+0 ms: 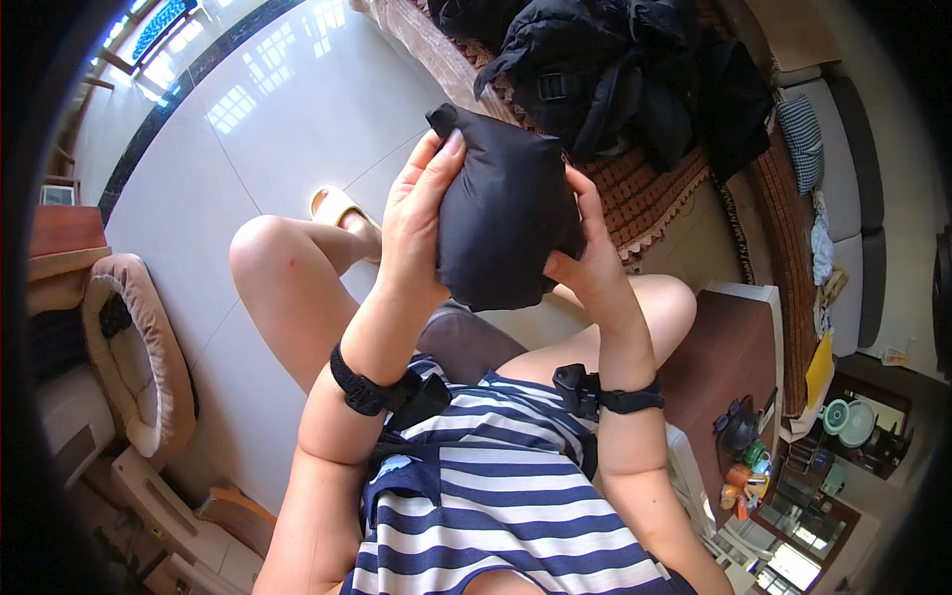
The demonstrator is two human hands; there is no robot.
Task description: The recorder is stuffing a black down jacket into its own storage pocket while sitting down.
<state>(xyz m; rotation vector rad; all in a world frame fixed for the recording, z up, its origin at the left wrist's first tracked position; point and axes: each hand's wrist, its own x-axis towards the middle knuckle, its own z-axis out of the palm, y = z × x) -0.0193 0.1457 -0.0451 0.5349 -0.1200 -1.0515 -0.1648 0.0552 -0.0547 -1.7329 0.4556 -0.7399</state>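
Holding a stuffed black pouch (506,213) above your knees, you gripped it with both hands: left hand (421,223) fingers wrapped its side, right hand (585,253) closed beneath. Black jacket (615,69) lay ahead on the sofa (843,169); a slipper (337,206) sat on the floor (288,109).

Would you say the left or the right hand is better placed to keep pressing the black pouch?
Probably the left hand: its fingers spread over the side of the black pouch, while the right hand grips only its far edge.
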